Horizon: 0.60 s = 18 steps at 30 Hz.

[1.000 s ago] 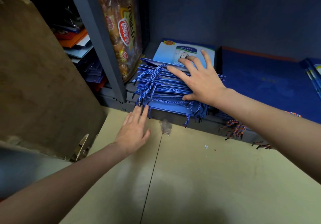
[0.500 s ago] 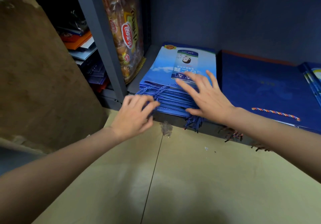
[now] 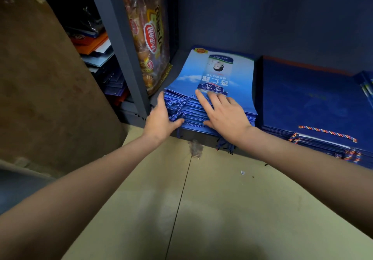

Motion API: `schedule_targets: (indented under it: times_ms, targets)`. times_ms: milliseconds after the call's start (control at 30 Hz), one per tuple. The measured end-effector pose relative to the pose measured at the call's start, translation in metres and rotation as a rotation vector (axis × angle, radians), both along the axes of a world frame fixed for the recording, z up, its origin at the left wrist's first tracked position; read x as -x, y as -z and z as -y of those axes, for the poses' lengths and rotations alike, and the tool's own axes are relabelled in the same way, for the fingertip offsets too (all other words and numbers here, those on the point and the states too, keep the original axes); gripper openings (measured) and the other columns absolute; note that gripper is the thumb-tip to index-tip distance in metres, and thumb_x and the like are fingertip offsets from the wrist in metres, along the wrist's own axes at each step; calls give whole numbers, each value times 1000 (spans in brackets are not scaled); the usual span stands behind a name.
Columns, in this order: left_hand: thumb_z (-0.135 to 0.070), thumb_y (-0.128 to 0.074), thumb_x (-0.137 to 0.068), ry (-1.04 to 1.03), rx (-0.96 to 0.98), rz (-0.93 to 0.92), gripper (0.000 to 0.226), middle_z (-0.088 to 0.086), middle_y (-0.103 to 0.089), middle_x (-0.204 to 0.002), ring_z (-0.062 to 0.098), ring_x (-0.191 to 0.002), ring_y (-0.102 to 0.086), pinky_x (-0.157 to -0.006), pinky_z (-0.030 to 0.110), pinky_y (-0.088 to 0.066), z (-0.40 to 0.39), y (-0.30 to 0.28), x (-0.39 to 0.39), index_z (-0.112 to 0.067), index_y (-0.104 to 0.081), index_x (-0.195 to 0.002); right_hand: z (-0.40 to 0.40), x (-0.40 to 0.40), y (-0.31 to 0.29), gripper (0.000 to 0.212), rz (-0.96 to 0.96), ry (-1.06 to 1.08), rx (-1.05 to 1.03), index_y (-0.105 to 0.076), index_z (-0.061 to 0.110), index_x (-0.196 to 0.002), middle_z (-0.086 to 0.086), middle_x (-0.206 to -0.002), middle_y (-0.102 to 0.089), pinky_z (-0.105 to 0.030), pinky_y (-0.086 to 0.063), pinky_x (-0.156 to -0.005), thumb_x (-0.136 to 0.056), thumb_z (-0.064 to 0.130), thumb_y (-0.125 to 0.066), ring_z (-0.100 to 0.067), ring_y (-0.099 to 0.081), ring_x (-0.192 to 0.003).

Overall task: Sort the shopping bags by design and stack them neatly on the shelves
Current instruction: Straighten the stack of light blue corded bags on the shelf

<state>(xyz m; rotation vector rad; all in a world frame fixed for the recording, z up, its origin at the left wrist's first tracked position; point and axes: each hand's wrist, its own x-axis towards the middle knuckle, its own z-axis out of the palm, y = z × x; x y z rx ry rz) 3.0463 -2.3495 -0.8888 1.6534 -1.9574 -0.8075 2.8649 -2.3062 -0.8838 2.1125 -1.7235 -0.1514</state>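
A stack of light blue shopping bags (image 3: 218,72) with a printed can design lies flat on the lowest shelf, blue rope handles bunched at its front edge. My left hand (image 3: 161,118) presses against the stack's front left corner, fingers spread beside the handles. My right hand (image 3: 224,114) rests flat on top of the stack near the front, fingers apart. To the right lies a separate stack of dark blue bags (image 3: 310,98) with multicoloured rope handles.
A grey shelf upright (image 3: 119,44) stands left of the stack, with a snack-printed plastic bag (image 3: 149,36) leaning behind it. Orange and dark bags (image 3: 96,58) lie in the left bay. A brown cardboard sheet (image 3: 40,82) leans at left. Beige floor tiles (image 3: 222,209) lie below.
My left hand rose from the floor to the stack's front left corner. My right hand slid back toward the front edge, and the bags now lie more squarely aligned.
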Motion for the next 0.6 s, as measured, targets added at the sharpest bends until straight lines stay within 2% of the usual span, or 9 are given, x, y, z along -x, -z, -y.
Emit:
schedule_targets:
  times_ms: [33,100,200,300,400,467,533,600]
  targets:
    - [-26,-75,-78,16,-9,-22,96,7,-45,-142,28,-128,-44,-104,41,-36,0,0,-1,-16,-12,-149,1,-3,1,98,-9,12,-38,-22,9,-149,-14,-127,-55,-38,-51,-86,-75,53,-70,-30,-58,-105]
    - [-26,-76,-77,21,8,-53,99,5,-41,-145,26,-131,-41,-105,39,-34,1,-3,-2,-16,-9,-150,1,-3,0,95,-1,12,-62,-10,10,-150,-15,-136,-47,-40,-46,-93,-83,51,-63,-32,-53,-114]
    - [-29,-77,-76,69,91,29,110,5,-11,-157,25,-141,-24,-109,43,-29,4,-12,0,-21,3,-151,-2,1,-18,87,134,-42,-129,-1,14,-151,-15,-147,-31,-42,-31,-107,-90,49,-53,-33,-39,-128]
    - [-34,-78,-74,90,153,198,118,9,11,-158,33,-144,-9,-112,48,-23,7,-22,0,-26,12,-150,-4,14,-48,81,304,45,-170,-10,23,-151,-12,-152,-21,-46,-17,-112,-89,54,-50,-35,-23,-137]
    - [-42,-75,-74,144,293,446,120,13,21,-155,38,-144,3,-114,50,-15,9,-32,-1,-27,18,-148,-11,40,-65,84,460,256,-257,-12,32,-150,-9,-154,-13,-50,-23,-109,-83,58,-56,-40,-23,-134]
    - [-47,-71,-77,246,454,637,116,16,23,-154,41,-142,10,-113,54,-10,11,-35,-1,-29,18,-148,-19,49,-63,91,574,339,-371,-6,34,-150,-10,-155,-4,-49,-28,-108,-81,56,-61,-43,-23,-134]
    - [-52,-64,-80,400,576,790,109,16,22,-154,41,-142,15,-112,57,-5,10,-32,1,-29,19,-147,-25,45,-49,99,630,380,-472,1,32,-150,-10,-156,7,-50,-25,-110,-80,52,-65,-43,-13,-139]
    - [-59,-56,-83,494,613,884,107,14,18,-156,37,-143,15,-113,56,0,7,-23,3,-27,28,-143,-26,38,-33,100,675,383,-465,3,29,-150,-11,-156,12,-52,-21,-113,-81,47,-66,-41,-3,-142]
